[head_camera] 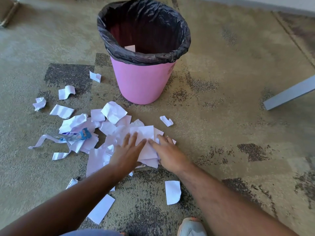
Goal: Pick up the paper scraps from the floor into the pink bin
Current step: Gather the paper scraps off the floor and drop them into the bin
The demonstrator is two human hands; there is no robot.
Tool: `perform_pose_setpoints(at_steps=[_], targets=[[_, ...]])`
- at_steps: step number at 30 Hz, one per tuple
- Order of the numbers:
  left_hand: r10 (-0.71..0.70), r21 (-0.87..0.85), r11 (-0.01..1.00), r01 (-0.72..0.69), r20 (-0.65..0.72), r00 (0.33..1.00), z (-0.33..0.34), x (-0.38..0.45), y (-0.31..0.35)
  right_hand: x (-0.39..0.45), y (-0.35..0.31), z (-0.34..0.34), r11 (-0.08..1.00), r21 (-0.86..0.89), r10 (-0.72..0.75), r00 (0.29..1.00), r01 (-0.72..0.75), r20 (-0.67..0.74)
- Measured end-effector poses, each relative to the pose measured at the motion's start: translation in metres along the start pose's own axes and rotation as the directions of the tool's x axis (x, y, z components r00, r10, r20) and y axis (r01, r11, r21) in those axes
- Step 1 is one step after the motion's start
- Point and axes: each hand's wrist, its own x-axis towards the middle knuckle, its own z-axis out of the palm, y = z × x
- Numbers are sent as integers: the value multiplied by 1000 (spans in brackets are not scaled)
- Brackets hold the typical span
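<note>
Both hands flat and open, palms down on the heap of paper scraps (144, 138) on the carpet: left hand (127, 152), right hand (167, 153), fingertips nearly touching. Pink bin (141, 82), black liner (144, 55), upright just beyond heap; one scrap inside, possibly more. Loose scraps scattered left. Blue wrapper (81, 135) among them.

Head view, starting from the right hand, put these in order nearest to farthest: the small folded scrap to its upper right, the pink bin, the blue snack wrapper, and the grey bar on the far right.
From the right hand:
1. Small folded scrap, just beyond the fingertips.
2. Blue snack wrapper, across the pile to the left.
3. Pink bin, straight ahead past the pile.
4. Grey bar, far right.
</note>
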Motion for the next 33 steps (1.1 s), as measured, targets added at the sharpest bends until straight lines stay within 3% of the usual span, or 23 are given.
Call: perform_pose_setpoints(at_steps=[10, 15, 18, 22, 27, 30, 33], targets=[[91, -10, 995, -98, -281, 955, -5, 9, -5, -9, -27, 14, 965, 229, 181, 955, -127, -235], [36, -202, 973, -112, -343, 939, -23, 2, -3, -8, -42, 1, 923, 338, 301, 893, -184, -336], [-7, -283, 950, -135, -451, 893, -45, 0, -2, -9, -51, -18, 902, 410, 343, 797, -132, -497], [1, -276, 933, -230, -640, 768, -93, -9, 5, -13, -57, -50, 903, 429, 345, 571, 15, -745], [7, -207, 925, -318, -828, 560, -157, -18, 9, -14, -63, -115, 922, 320, 253, 288, 216, -924], [24, -123, 931, -344, -919, 393, -194, -18, 8, -9, -65, -155, 934, 235, 195, 165, 271, -967], [49, -38, 940, -340, -968, 245, -232, -13, 2, 4, -63, -192, 936, 179, 158, 90, 304, -983]])
